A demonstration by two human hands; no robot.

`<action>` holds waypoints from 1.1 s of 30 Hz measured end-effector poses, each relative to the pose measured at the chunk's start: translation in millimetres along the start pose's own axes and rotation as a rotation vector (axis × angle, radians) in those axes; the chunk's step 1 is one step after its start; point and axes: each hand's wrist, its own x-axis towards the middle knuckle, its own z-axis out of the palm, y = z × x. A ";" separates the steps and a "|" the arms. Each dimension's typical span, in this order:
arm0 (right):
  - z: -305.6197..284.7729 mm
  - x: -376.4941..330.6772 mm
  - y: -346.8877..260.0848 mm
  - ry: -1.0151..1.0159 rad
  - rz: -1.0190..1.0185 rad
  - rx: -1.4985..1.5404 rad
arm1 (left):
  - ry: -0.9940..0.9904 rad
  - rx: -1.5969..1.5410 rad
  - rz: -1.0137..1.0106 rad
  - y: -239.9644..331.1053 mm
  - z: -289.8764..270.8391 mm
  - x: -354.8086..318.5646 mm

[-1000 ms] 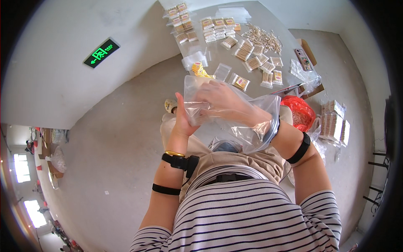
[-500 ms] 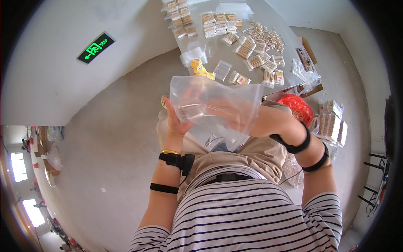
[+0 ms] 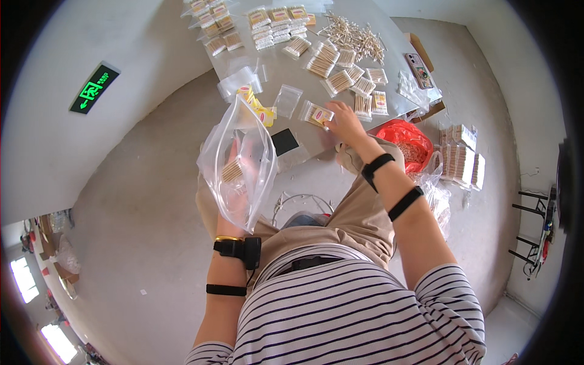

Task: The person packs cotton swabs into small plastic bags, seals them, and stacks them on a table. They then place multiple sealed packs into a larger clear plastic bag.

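Note:
A large clear zip bag (image 3: 263, 159) hangs with its mouth wide apart at my left hand (image 3: 238, 193). That hand shows blurred through the plastic and supports the bag; its fingers are partly obscured. A small pack of cotton swabs (image 3: 231, 171) lies inside the bag. At the table's near edge, my right hand (image 3: 348, 125) has its fingers closed on the right end of a labelled pack of cotton swabs (image 3: 316, 114), which rests on the table. Beside it lie a small clear bag (image 3: 287, 101) and yellow labels (image 3: 261, 112).
The grey table (image 3: 286, 73) carries stacked swab packs (image 3: 277, 27), loose cotton swabs (image 3: 356, 38), unlabelled packs (image 3: 322, 59) and a phone (image 3: 418, 70). A red plastic bag (image 3: 406, 143) and piled white packs (image 3: 459, 157) stand on the right. A black square (image 3: 285, 142) sits at the table's edge.
My right arm has swung out from across the large bag to the labelled pack on the table. The bag has turned, and its mouth now gapes. The view has shifted right.

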 end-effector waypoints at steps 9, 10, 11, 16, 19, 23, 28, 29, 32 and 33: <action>13.3 10.5 -42.4 -0.148 0.060 -0.307 | -0.126 -0.350 -0.095 5.7 -53.6 25.5; 15.7 10.4 -38.1 -0.142 0.051 -0.309 | -0.095 -0.400 -0.118 6.5 -57.3 30.0; 17.5 8.7 -33.5 -0.136 0.041 -0.311 | -0.062 -0.378 -0.120 5.2 -60.6 32.5; -8.4 -4.5 -25.2 -0.176 0.447 0.704 | 0.018 -0.293 -0.141 10.2 -44.3 28.0; -81.8 -32.8 -73.3 -0.324 0.379 1.373 | -0.019 -0.150 -0.093 19.0 -45.9 20.5; -162.5 -70.3 -114.8 -0.487 0.151 1.393 | -0.009 0.055 -0.040 29.2 -26.0 8.1; -193.0 -94.1 -140.3 -0.658 0.073 1.052 | -0.018 0.111 -0.008 35.5 8.6 -4.6; -194.2 -96.2 -143.9 -0.695 0.045 1.013 | -0.075 0.153 -0.019 36.2 13.9 -6.9; -202.6 -98.4 -176.9 -0.645 0.043 0.733 | -0.196 0.275 -0.025 42.2 27.7 -23.2; -201.6 -100.2 -184.6 -0.588 -0.006 0.707 | -0.219 0.308 -0.028 40.2 39.2 -29.8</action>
